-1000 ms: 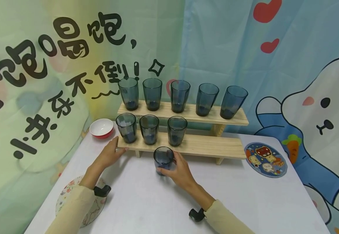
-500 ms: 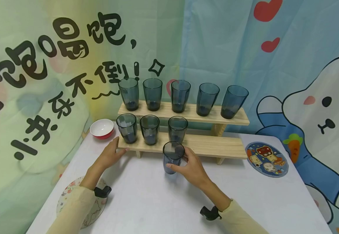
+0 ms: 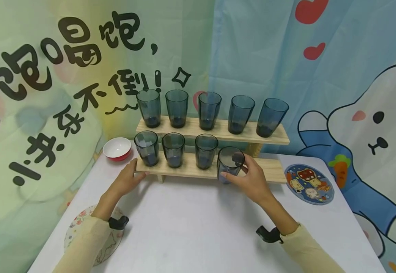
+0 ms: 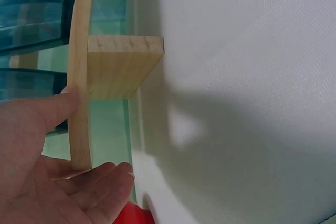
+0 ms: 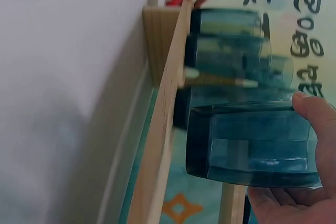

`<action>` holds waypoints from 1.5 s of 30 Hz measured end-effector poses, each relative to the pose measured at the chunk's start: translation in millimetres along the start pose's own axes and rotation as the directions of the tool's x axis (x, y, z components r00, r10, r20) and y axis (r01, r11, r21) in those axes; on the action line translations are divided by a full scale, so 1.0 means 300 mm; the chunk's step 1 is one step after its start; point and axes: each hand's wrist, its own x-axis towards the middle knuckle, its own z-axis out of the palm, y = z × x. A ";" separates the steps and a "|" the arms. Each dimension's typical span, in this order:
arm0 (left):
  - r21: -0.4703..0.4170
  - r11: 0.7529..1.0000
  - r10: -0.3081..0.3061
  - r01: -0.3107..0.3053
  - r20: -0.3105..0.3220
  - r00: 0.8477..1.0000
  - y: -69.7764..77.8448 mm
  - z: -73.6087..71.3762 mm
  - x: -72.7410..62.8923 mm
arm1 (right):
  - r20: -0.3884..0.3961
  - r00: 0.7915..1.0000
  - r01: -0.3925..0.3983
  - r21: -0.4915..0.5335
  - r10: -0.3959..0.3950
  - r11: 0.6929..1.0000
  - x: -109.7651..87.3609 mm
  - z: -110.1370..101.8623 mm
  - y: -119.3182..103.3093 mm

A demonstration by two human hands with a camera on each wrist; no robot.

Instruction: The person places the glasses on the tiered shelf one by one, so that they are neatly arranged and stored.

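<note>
My right hand [image 3: 252,182] grips a blue-tinted drinking glass [image 3: 228,167], thumb on the near side and fingers behind. In the right wrist view the glass [image 5: 252,145] has its base close to the shelf's front edge; whether they touch I cannot tell. My left hand [image 3: 126,178] holds the left end of the two-tier wooden shelf [image 3: 187,172]. In the left wrist view its thumb lies against the board [image 4: 80,129] and its fingers are around the end. Three matching glasses [image 3: 173,149] stand on the lower tier, left of the held one.
Several more glasses [image 3: 209,110] line the upper tier. A red-and-white bowl [image 3: 117,148] sits left of the shelf. A round blue cartoon mat [image 3: 310,184] lies at right, and a floral round mat [image 3: 107,246] is partly under the left forearm. A printed curtain [image 3: 245,45] hangs behind.
My right hand has carried the glass up and to the right, from in front of the third lower glass to beside it at the lower tier. The left hand stays at the shelf end.
</note>
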 end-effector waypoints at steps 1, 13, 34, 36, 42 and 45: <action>-0.001 1.000 0.001 -0.001 0.000 1.000 0.000 -0.001 0.000 | -0.011 1.000 -0.006 -0.008 0.006 1.000 0.008 -0.010 0.006; -0.006 1.000 -0.014 0.014 0.004 1.000 0.001 -0.003 -0.003 | -0.087 0.995 -0.061 -0.042 0.058 0.997 0.085 -0.083 0.102; 0.002 1.000 -0.005 0.005 0.012 1.000 -0.010 -0.003 0.005 | -0.096 0.993 -0.065 -0.029 0.062 0.997 0.096 -0.061 0.148; 0.000 1.000 -0.007 0.007 0.015 1.000 -0.009 -0.003 0.006 | -0.093 0.993 -0.072 -0.028 0.070 0.997 0.095 -0.060 0.148; 0.001 1.000 -0.008 0.008 0.022 1.000 0.000 -0.005 0.008 | -0.074 0.992 -0.107 -0.074 0.102 0.991 0.081 -0.061 0.165; 0.012 1.000 0.010 -0.010 0.013 1.000 -0.001 -0.006 0.005 | -0.055 0.991 -0.125 -0.119 0.120 0.985 0.059 -0.061 0.183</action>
